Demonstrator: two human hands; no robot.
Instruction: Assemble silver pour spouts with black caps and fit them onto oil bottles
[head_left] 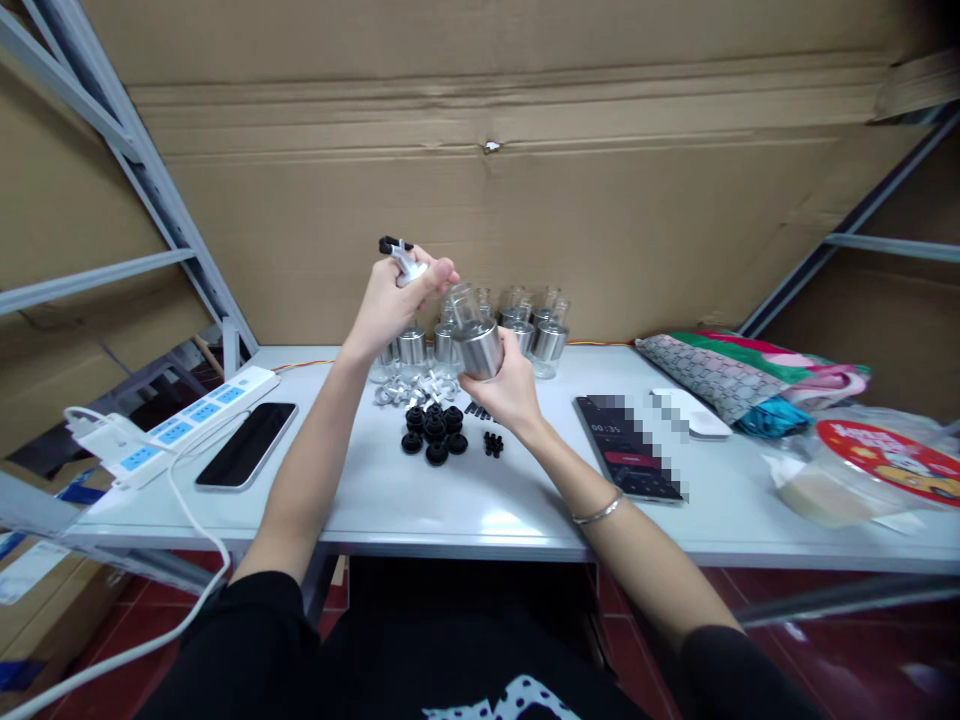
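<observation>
My left hand [391,305] is raised, its fingers closed round a pale pourer top [409,265] with a black tip. Just to its right, my right hand [511,388] grips a glass bottle [478,345] with a brushed metal sleeve, tilted so its open neck leans toward my left hand. The pourer top and the bottle neck are apart. Behind my hands stand several similar bottles [551,340] in a group. Below lie a pile of pale plastic pieces [416,388], a cluster of round black caps [435,428] and some tiny black parts [493,444].
A power strip [199,415] and a dark phone [247,445] lie on the left of the white table [450,515]. To the right are a lit phone [626,445], a white flat object [697,415], a colourful bag [750,375] and a red-lidded tub [862,470]. Cardboard [525,220] backs the table.
</observation>
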